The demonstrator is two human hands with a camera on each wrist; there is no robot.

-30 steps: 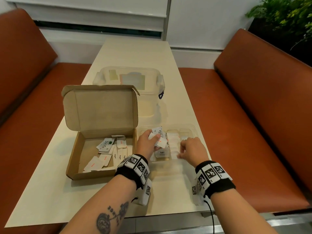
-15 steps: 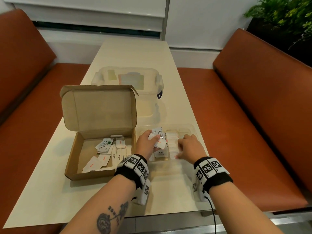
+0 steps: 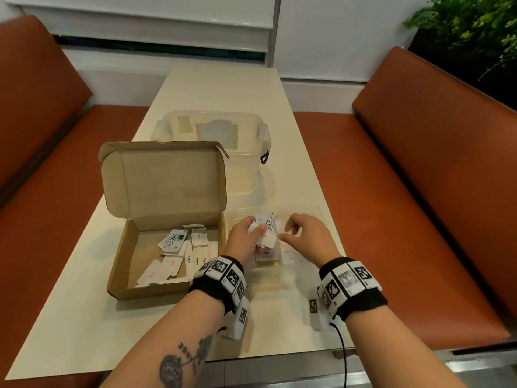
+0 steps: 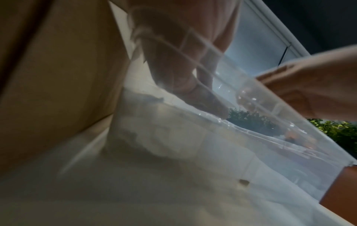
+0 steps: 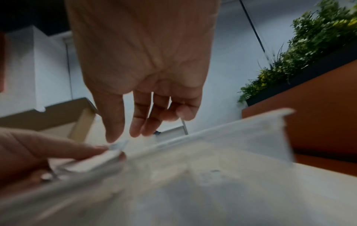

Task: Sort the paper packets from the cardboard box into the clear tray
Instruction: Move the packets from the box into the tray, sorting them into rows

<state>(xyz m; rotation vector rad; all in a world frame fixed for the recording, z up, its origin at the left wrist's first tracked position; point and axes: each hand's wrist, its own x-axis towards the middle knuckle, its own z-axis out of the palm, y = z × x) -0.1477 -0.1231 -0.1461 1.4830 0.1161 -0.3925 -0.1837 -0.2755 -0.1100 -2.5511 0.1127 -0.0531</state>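
Paper packets [image 3: 265, 229] sit bunched in the left hand [image 3: 246, 233] over the clear tray [image 3: 319, 212], right of the cardboard box [image 3: 123, 261], w/ more inside, while the right hand [image 3: 303, 233], lower 1 s ago, now lifts empty, fingers loose, prob. after dropping one.
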